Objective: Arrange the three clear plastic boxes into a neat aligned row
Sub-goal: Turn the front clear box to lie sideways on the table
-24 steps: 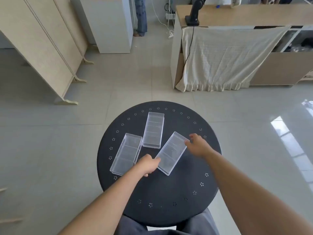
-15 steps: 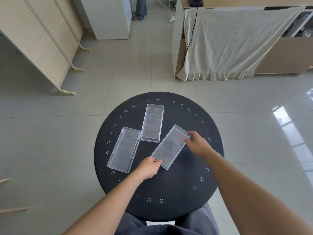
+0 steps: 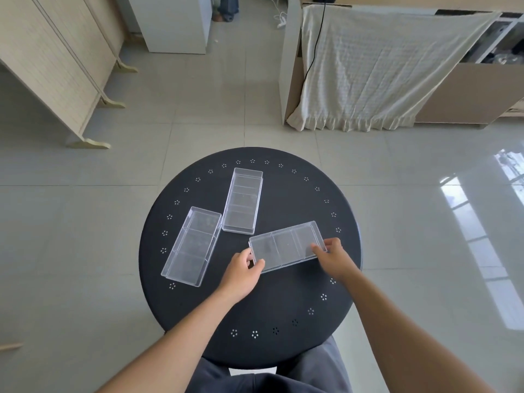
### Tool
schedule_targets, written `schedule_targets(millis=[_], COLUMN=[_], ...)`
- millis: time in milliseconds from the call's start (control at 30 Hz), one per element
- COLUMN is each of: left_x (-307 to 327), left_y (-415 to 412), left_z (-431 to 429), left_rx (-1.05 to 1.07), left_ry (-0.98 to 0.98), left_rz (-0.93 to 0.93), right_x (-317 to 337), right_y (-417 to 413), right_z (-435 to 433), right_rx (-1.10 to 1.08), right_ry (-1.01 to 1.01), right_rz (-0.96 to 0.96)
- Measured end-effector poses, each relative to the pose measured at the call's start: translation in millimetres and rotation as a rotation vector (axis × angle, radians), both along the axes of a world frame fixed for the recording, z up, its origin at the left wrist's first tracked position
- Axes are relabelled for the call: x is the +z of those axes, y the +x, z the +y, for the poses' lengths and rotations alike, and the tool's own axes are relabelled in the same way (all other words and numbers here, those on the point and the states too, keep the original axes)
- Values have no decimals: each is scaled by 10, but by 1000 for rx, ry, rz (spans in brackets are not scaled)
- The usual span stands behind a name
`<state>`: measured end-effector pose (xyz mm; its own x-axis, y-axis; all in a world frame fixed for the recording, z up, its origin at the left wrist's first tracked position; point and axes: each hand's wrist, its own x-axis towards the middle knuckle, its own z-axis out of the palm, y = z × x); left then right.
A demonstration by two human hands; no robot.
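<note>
Round black counter [image 3: 283, 313] with a ring of small perforated flower holes near its rim, seen from above. Three clear plastic boxes on it, each with inner dividers.

Left box [image 3: 192, 245] lies on the left part of the counter, long axis tilted, near end further left than far end. Middle box [image 3: 242, 200] sits further back, near the counter's centre line, almost straight front to back, slightly tilted. Its near left corner is just beside the far right corner of the left box; cannot tell if they touch.

Right box [image 3: 287, 246] lies nearly crosswise, long axis running left to right, right end a bit further back than the left end. It sits just in front of the middle box's near end, close but apart.

Left hand [image 3: 241, 272] holds the left short end of the right box, grip pinching it, thumb on the near edge, fingers curled at the end wall. Right hand [image 3: 334, 258] holds the right short end, grip pinching it too, fingers [image 3: 319, 249] on top over the near right corner. Cannot tell if the box is lifted or resting on the counter.

Both forearms bare, coming in from the bottom. Dark grey trousers [image 3: 269, 381] visible below the counter edge.

Grey tiled floor [image 3: 85, 222] around. Cream cloth [image 3: 377, 72] draped over a wooden unit at back right, light wood cabinet [image 3: 48, 61] at back left.
</note>
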<state>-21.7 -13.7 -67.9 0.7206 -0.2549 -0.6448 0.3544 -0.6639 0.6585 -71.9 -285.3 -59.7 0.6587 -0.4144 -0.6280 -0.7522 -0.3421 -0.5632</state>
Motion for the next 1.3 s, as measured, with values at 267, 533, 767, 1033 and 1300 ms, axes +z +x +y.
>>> schedule_targets(millis=[267,533,767,1033,1300], left_x=[163,144,77,119,251], left_y=[12,73,84,110,258], left_z=[-111,-74,-52,-149,-89], left_rx=[48,85,220,270,-12], left_ry=[-83,-46,-89,-122,-72], left_rz=[-94,-146,-121,-149,-27], right_x=[136,99,155,167,92], right_y=[-61,-59,-98,-146,-226], right_z=[-19,1,12,-50,-312], right_rx=[-57,-78,-136,-78,-10], right_ry=[52,0,15,-18,116], right_rz=[9,-36,-25,-117,-51])
